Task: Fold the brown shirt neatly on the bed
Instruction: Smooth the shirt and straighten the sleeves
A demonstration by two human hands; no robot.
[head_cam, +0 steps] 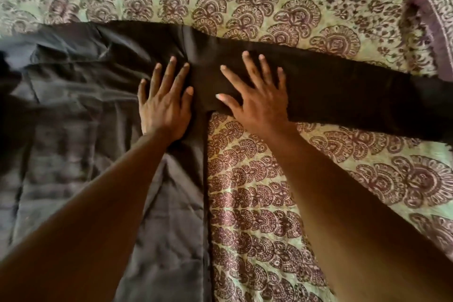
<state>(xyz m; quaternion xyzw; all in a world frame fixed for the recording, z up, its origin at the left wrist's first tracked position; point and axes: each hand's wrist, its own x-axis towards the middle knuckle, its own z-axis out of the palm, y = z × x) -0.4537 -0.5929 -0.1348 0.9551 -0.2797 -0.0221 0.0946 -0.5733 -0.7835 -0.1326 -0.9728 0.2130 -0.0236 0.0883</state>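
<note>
Head view: the dark brown cloth shirt [81, 110] is lying spread on the bed's green bedspread printed with maroon fan motifs [257, 191], body at left, one long sleeve [355, 98] stretching right. The left hand [165, 103] is pressing flat, fingers straight, near the shoulder; the right hand [257, 98] is pressing the sleeve base, fingers splayed.
</note>
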